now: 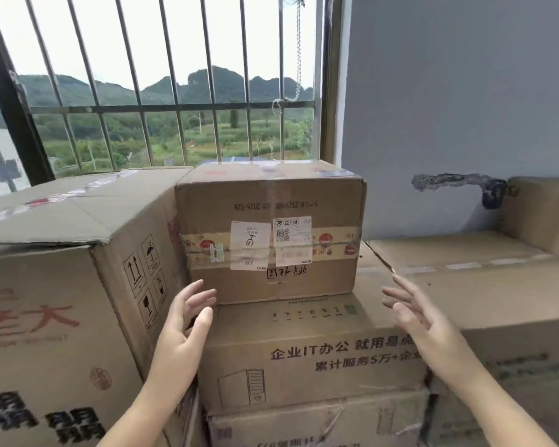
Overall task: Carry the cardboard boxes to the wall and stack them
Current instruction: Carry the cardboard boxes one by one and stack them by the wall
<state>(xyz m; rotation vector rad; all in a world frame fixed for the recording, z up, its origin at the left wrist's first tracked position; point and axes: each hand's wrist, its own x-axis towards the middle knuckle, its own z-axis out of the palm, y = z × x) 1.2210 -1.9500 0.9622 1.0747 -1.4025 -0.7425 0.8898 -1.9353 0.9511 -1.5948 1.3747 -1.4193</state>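
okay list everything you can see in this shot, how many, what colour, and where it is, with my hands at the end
taped box: one, brown with white labels, top of the middle stack.
printed box: one, brown with black print, directly under the taped box.
bottom box: one, brown, under the printed box, partly cut off.
big box: one, brown with red and black print, left.
low boxes: at least two, brown, right, by the wall.
wall: one, grey, right.
window bars: many, dark metal, behind the boxes; green hills beyond.
left hand: open, near the taped box's lower left corner, no grip.
right hand: open, right of the stack, no grip.
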